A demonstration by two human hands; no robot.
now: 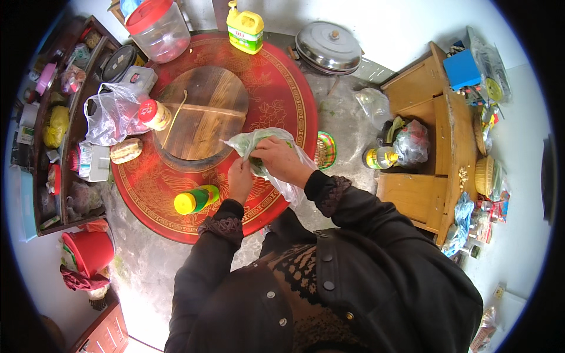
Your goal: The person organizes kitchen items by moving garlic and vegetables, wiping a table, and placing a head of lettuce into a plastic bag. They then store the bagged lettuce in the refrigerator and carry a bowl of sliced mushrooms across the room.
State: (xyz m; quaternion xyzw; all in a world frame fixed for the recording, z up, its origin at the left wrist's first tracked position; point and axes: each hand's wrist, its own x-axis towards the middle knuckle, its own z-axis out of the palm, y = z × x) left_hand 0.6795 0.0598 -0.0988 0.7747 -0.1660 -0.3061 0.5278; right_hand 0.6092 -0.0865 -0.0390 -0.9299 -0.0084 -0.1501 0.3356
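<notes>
A thin whitish plastic bag [273, 133] with something green inside is held over the near right part of the red round table [269, 88]. My left hand [240, 178] pinches the bag's edge between thumb and fingers. With bent fingers, my right hand [280, 156] grips the bag at its opening, and the fingertips are partly hidden by plastic and green contents. Loose plastic hangs below my right wrist. A green bottle with a yellow cap [196, 199] lies on the table left of my left hand. Beyond both hands is a round wooden board [212, 128] with a crosspiece.
Around the table's left side are a red-lidded jar [154, 115], a filled plastic bag [112, 114] and a large clear container [161, 33]. A yellow jug [245, 31] stands at the back. A lidded metal pan [329, 46] and woven basket [326, 150] are right, near a wooden cabinet [415, 189].
</notes>
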